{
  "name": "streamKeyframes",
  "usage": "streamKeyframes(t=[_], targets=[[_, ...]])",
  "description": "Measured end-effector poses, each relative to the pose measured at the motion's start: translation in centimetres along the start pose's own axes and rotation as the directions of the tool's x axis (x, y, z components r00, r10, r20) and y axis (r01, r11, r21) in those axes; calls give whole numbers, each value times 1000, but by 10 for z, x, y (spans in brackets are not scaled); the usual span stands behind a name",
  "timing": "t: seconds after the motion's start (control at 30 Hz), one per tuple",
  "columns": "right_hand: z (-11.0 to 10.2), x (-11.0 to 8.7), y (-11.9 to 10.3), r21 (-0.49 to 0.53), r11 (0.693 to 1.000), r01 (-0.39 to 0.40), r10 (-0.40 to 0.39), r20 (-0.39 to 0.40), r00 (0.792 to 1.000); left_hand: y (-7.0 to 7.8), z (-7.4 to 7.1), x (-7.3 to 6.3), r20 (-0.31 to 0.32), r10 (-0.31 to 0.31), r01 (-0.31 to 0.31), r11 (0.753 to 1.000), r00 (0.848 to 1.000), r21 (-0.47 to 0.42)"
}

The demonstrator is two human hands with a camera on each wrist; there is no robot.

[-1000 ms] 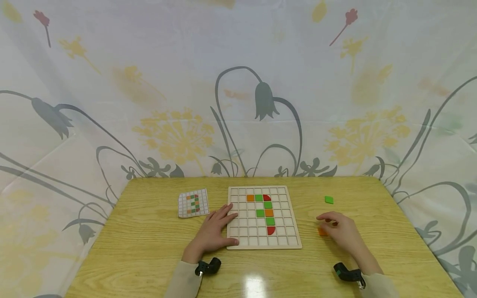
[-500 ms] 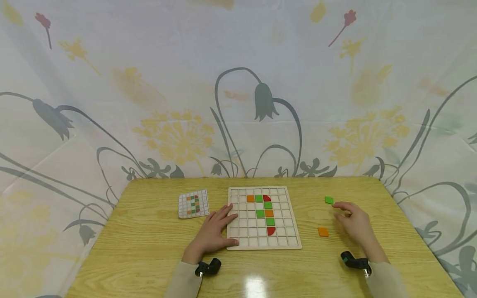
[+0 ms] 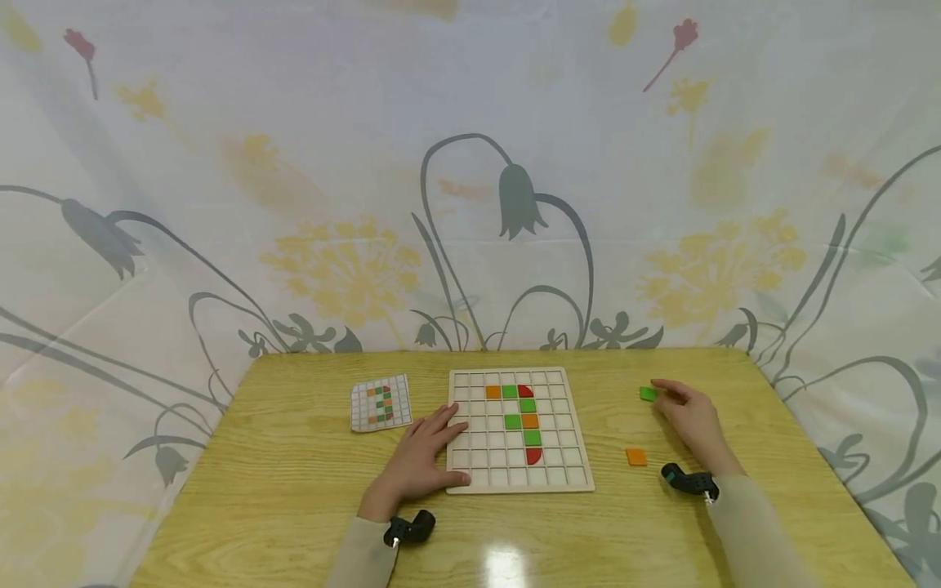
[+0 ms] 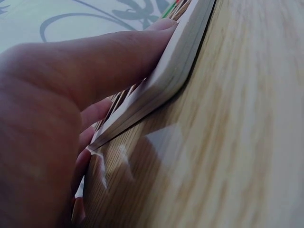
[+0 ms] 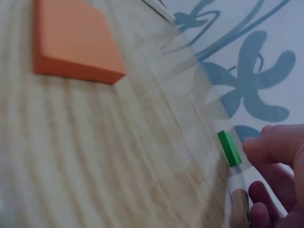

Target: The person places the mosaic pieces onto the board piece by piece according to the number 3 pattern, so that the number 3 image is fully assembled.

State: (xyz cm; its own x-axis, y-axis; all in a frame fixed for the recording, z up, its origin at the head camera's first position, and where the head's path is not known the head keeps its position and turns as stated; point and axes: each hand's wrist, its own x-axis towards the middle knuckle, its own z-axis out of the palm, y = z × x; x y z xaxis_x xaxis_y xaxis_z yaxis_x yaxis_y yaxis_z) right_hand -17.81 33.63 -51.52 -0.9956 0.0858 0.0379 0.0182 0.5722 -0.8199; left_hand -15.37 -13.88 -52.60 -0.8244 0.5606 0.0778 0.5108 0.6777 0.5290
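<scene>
My left hand [image 3: 419, 459] rests with fingers spread on the left edge of a wooden grid board [image 3: 556, 437]. In the left wrist view its thumb [image 4: 123, 57] lies over the board's rim [image 4: 156, 85]. Several orange, green and red tiles sit in the board's squares, among them an orange tile [image 3: 530, 421] and a rounded red tile [image 3: 534, 456]. Right of the board, my right hand [image 3: 693, 420] reaches to a loose green square tile [image 3: 647, 394], fingertips right at its near side. The tile lies on the table in the right wrist view.
A loose orange square tile [image 3: 636, 457] lies between the board and my right forearm. Left of the board is a pattern card [image 3: 400, 400] printed with a coloured grid. The wooden table [image 3: 279, 490] ends at a flower-printed curtain [image 3: 625, 269] behind.
My right hand has left the orange tile, moving away to the far side, up to the green tile. My left hand has stayed on the board.
</scene>
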Motion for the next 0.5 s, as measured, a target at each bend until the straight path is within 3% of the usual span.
streamKeyframes(t=[0.13, 0.5], targets=[[-3, 6, 0, 60, 998, -26, 22, 60, 998, 0, 0, 0, -1, -1, 1, 1000, 1000, -11], [-1, 14, 6, 31, 999, -14, 10, 114, 993, 1, -1, 0, 1, 0, 0, 1000, 1000, -22]])
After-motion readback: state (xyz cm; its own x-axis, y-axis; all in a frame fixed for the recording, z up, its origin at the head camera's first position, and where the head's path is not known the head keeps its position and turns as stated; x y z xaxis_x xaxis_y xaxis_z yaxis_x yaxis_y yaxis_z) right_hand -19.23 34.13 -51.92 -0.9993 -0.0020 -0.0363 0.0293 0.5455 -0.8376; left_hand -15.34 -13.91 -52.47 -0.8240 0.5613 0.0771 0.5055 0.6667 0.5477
